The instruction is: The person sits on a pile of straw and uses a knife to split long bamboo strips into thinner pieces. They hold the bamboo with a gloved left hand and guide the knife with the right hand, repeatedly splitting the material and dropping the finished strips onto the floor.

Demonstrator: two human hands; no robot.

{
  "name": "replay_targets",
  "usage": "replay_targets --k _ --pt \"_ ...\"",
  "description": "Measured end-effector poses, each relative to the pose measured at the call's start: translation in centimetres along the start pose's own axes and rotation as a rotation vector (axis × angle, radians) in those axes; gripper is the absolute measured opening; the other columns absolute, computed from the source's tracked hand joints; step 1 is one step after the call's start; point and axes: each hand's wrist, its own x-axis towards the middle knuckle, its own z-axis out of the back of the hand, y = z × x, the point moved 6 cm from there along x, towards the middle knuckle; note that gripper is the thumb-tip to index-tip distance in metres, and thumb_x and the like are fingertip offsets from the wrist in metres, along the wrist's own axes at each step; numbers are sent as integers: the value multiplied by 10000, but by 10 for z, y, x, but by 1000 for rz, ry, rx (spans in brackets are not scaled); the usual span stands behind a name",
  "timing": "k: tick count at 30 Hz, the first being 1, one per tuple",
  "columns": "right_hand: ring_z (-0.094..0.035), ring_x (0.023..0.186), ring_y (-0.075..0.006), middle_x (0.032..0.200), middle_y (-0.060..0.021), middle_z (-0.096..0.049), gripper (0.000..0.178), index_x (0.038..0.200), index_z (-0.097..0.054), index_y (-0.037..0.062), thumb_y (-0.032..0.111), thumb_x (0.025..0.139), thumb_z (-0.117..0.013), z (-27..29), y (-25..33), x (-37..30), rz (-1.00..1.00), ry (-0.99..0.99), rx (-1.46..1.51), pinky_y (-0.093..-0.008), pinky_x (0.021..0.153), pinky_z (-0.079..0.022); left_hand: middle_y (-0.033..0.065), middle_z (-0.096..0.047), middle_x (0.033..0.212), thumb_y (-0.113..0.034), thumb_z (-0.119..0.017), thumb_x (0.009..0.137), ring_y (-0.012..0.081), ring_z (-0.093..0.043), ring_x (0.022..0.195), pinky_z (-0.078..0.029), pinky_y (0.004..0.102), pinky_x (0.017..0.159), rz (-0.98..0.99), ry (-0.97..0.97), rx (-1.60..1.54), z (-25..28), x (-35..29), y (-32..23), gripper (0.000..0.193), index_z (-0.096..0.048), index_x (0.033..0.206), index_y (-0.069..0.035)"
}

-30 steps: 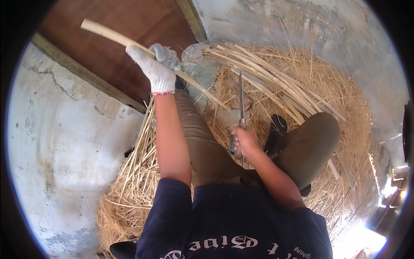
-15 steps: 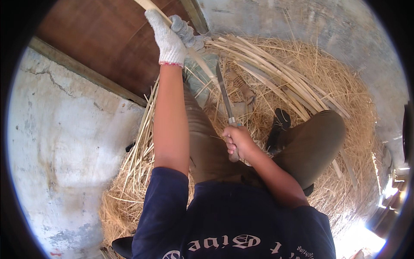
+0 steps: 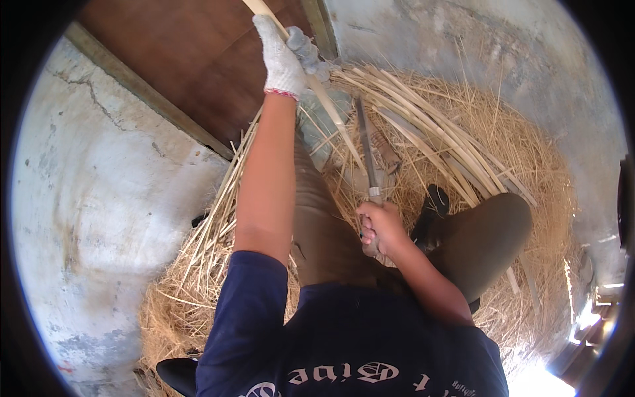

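A white knit glove covers my left hand (image 3: 283, 59), stretched far forward and closed around a long pale strip that looks like split bamboo (image 3: 336, 120). The strip slants from beyond that hand back toward my lap. Its near end comes down close to the knife (image 3: 366, 145), a long narrow blade with a metal collar. My bare right hand (image 3: 382, 226) is wrapped round the knife's handle above my thigh. The blade points away from me, just right of the strip; whether they touch near the collar I cannot tell.
Several long pale strips (image 3: 430, 126) lie in a bundle ahead on the right, over a heap of fine shavings (image 3: 529, 159). More thin strips (image 3: 221, 205) lie left of my leg. A plastered wall (image 3: 119, 198) and a brown panel (image 3: 192, 73) bound the left side.
The knife has been drawn back slightly toward me and its blade has swung rightward, away from the strip. My left hand keeps its hold. The whole view has shifted a little.
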Motion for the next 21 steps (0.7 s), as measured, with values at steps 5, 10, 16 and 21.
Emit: replay_targets --k 5,10,16,21 --pt "-407 388 -150 570 -31 -449 198 763 -495 68 95 885 -648 -6 -6 -3 78 -15 -3 -343 375 -342 -25 -246 517 -942 -379 847 160 -260 425 -201 321 419 -80 -207 38 11 14 3 806 -332 593 -179" --pt "-402 390 -151 572 -28 -444 201 750 -496 71 87 889 -641 -1 -16 -2 -71 48 -41 -354 386 -346 -19 -342 513 -819 -464 930 147 -361 410 -250 321 398 -91 -351 26 3 10 4 732 -395 618 -161" --pt "-388 399 -145 577 -19 -428 226 748 -478 93 90 888 -654 -8 10 -24 108 -40 72 -346 392 -335 15 -465 552 -632 -535 1009 136 -392 515 -339 361 491 -190 -531 106 -8 15 7 694 -536 640 -45" --pt "-399 408 -144 582 -7 -425 193 816 -489 94 113 913 -654 -7 -12 -19 -115 -4 -29 -349 396 -349 175 -678 810 -564 -546 1019 271 -612 787 -499 428 804 -237 -589 438 -23 8 10 664 -709 932 74"
